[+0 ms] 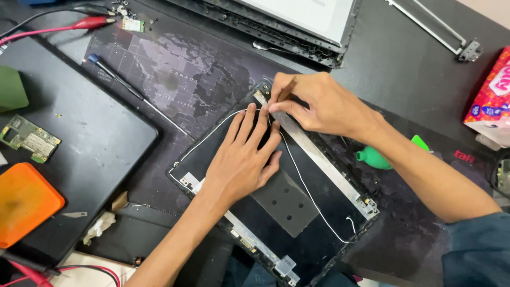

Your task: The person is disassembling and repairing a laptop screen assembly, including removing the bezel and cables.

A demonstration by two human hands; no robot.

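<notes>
Orange pad (24, 202), circuit board (29, 139), far left. Centre: my left hand (241, 159) flat on black laptop lid (297, 223), fingers spread. My right hand (319, 103) pinches white cable (305, 183). Green bulb (374, 158), pink tissue pack (491, 98) right.

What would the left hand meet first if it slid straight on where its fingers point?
Probably the right hand, which already seems to meet the left hand's fingertips over the white wire on the black laptop lid.
</notes>
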